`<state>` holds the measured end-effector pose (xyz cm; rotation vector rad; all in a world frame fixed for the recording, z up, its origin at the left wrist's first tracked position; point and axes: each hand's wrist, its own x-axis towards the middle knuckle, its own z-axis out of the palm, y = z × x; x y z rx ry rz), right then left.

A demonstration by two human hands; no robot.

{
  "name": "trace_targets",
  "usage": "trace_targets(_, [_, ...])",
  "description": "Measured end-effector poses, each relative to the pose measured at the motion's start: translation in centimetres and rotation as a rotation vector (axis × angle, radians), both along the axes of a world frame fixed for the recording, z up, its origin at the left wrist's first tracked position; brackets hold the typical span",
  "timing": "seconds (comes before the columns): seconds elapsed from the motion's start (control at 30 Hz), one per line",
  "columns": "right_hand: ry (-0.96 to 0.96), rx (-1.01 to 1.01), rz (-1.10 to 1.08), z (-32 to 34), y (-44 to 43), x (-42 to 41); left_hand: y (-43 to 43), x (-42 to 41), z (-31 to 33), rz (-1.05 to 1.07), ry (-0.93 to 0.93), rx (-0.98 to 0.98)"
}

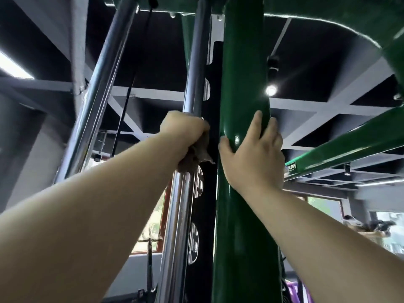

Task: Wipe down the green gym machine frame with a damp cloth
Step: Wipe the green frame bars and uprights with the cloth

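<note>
The green frame upright (242, 73) runs up the middle of the view to green crossbars at the top edge. The right hand (253, 156) clasps it, thumb on its left face and fingers curled round its right. Just left, the left hand (183, 132) is clenched on a brownish cloth (196, 154), seemingly wrapped round the chrome rod (194, 62).

Left hand (185, 130) grips brown cloth (197, 154) round chrome rod (194, 62); right hand (253, 158) holds green post (242, 62).
</note>
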<state>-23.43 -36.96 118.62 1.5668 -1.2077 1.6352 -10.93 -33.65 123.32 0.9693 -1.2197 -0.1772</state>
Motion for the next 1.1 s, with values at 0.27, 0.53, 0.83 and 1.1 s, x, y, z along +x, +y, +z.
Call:
trace_targets(0.27, [-0.007, -0.014, 0.05, 0.0, 0.0, -0.3, -1.7, 0.4, -0.6, 0.117, -0.057, -0.048])
trace_targets(0.53, [-0.012, -0.011, 0.062, -0.3, 0.2, -0.3, -1.8, 0.9, -4.9, 0.093, -0.052, 0.03])
trace_targets(0.83, [-0.007, -0.005, 0.049, -0.5, 0.1, -0.2, -1.3, 0.4, -4.7, 0.081, -0.093, -0.005])
trace_targets(1.1, [-0.017, 0.002, 0.031, -0.5, 0.3, 0.2, -1.0, 0.7, -11.3, 0.032, 0.018, 0.143])
